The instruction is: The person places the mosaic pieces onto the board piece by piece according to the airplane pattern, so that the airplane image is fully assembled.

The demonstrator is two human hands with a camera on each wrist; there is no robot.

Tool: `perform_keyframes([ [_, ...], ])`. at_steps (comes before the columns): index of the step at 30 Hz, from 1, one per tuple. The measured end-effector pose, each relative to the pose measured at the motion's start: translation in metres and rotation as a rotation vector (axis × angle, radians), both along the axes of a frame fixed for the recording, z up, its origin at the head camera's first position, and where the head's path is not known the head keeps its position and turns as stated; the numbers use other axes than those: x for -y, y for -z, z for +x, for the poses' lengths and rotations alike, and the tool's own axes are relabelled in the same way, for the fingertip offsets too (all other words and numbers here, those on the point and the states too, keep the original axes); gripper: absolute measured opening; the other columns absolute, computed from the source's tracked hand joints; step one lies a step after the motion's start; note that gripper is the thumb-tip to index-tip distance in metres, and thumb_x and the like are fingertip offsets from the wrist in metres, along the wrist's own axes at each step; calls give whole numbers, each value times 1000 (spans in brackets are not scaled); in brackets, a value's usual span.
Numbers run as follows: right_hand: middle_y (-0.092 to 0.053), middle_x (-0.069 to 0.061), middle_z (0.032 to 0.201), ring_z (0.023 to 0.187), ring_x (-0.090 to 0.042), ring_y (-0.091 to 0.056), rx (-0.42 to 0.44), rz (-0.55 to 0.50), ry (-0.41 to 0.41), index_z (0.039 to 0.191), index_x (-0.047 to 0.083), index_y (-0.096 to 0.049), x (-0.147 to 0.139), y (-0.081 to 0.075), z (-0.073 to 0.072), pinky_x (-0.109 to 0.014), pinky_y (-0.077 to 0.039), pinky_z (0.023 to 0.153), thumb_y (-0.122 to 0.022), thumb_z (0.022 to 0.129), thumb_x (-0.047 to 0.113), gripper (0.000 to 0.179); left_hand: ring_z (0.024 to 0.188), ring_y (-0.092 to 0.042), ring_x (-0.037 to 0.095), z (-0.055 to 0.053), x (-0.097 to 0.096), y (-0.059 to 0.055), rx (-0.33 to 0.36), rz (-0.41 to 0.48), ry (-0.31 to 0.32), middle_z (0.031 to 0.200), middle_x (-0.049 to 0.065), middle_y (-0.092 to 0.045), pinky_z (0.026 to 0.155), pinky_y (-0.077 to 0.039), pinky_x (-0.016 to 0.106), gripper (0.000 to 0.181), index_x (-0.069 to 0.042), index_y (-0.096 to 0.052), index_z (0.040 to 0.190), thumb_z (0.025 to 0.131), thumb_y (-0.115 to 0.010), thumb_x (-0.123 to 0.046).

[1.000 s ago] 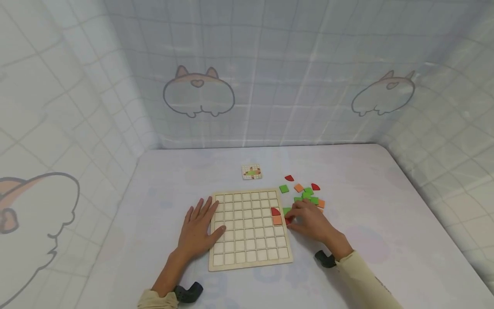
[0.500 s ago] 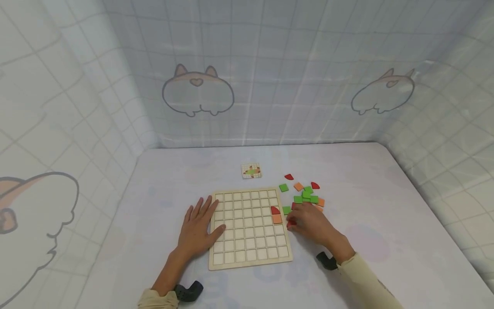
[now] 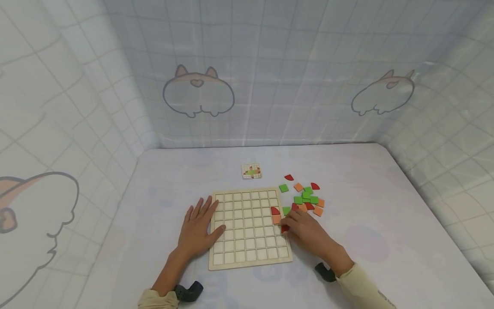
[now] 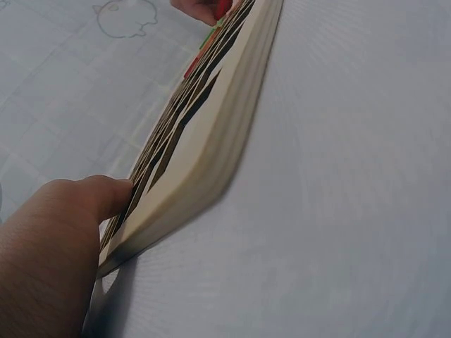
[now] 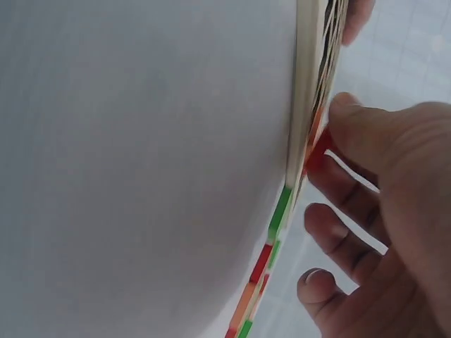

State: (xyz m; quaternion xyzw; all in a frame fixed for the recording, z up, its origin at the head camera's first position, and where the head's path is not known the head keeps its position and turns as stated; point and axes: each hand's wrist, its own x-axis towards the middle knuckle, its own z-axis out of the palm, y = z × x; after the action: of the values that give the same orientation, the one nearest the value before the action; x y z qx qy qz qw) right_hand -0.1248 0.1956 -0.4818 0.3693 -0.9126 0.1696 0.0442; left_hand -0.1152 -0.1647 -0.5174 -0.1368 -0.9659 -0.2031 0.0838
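A wooden grid board (image 3: 245, 245) lies on the table. My left hand (image 3: 197, 231) rests on its left edge, fingers straight and spread, the thumb reaching over the cells. Two pieces sit in the rightmost column: a red quarter-circle tile (image 3: 275, 210) and, just below it, an orange square tile (image 3: 276, 219). At the board's right edge, my right hand (image 3: 308, 235) pinches another red quarter-circle tile (image 5: 320, 151) between thumb and index finger, its other fingers loosely bent. In the left wrist view my left thumb (image 4: 106, 196) touches the board's top near a corner.
Several loose green, orange and red tiles (image 3: 306, 195) lie scattered and partly overlapping right of the board. A small pattern card (image 3: 251, 171) lies beyond its far edge. Fabric walls (image 3: 270, 86) with a grid print stand behind and at both sides.
My right hand has moved left with the red tile, from beside the board to over its right edge. Tiles it covered now show. The left hand has stayed put.
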Motion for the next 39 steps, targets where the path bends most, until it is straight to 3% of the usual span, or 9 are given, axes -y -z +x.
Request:
perform_keyframes([
  [13, -63, 10, 102, 97, -9, -56, -8, -73, -67, 105, 15, -78, 8, 3, -1, -26, -51, 82, -83, 81, 11, 25, 148, -12, 31, -1, 1, 5, -1, -4, 0, 161, 7, -24, 116, -8, 55, 80, -15, -34, 154, 90, -56, -58],
  [25, -60, 12, 84, 77, -7, -52, -124, -51, 86, 91, 19, -80, 16, 3, -3, -24, -48, 67, -86, 77, 13, 17, 148, -13, 32, -1, 1, 4, -12, -13, -3, 161, 7, -24, 116, -8, 55, 80, -16, -34, 155, 90, -56, -58],
  [33, -64, 16, 85, 75, -2, -54, -80, -120, 74, 89, 24, -79, 16, 6, -5, -21, -47, 64, -88, 74, 27, 18, 148, -11, 31, -2, 1, 5, -5, -18, -11, 161, 7, -23, 116, -7, 54, 81, -16, -34, 155, 90, -55, -59],
  [39, -58, 20, 80, 74, -1, -52, 113, -139, 195, 89, 26, -78, 15, 3, -6, -21, -48, 64, -86, 77, 24, 15, 148, -14, 32, -2, 2, 4, -13, 11, 1, 159, 8, -27, 116, -8, 55, 77, -17, -40, 152, 90, -57, -58],
])
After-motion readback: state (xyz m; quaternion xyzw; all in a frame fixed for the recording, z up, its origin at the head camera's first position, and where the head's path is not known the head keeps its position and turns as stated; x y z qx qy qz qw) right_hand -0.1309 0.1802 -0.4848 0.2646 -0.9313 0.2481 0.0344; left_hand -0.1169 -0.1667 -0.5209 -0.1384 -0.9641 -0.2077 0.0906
